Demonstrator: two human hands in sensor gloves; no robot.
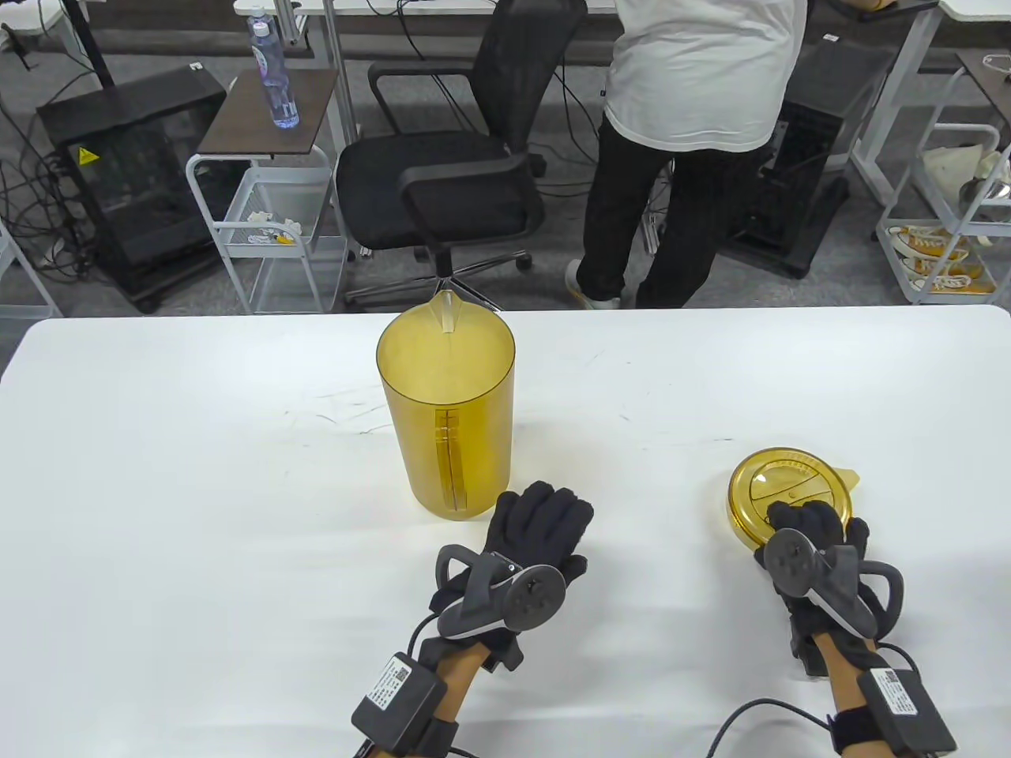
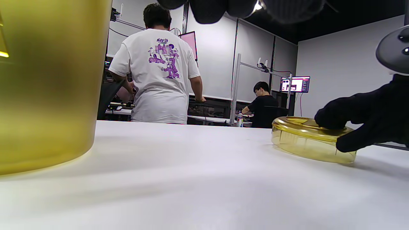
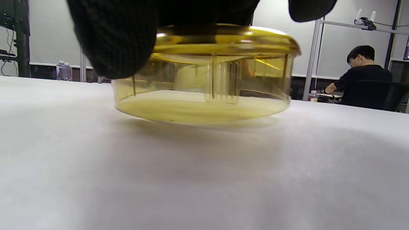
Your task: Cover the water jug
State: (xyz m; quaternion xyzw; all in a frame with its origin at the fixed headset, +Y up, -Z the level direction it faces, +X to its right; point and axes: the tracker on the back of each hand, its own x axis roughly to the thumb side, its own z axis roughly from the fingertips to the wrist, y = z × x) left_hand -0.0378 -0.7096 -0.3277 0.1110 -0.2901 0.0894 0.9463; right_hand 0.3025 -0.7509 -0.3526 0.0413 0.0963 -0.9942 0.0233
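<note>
The yellow see-through water jug (image 1: 446,410) stands upright in the middle of the white table, its top uncovered, spout to the far side and handle toward me. It fills the left of the left wrist view (image 2: 44,86). Its round yellow lid (image 1: 790,489) lies on the table to the right. My right hand (image 1: 813,529) grips the lid's near edge, fingers on top and thumb (image 3: 121,38) against the side wall. My left hand (image 1: 541,525) lies flat on the table just right of the jug's base, fingers straight, holding nothing.
Past the white table's (image 1: 197,474) far edge stand a black office chair (image 1: 450,174), a person in a white shirt (image 1: 687,118) with their back turned, and a small cart with a water bottle (image 1: 268,71).
</note>
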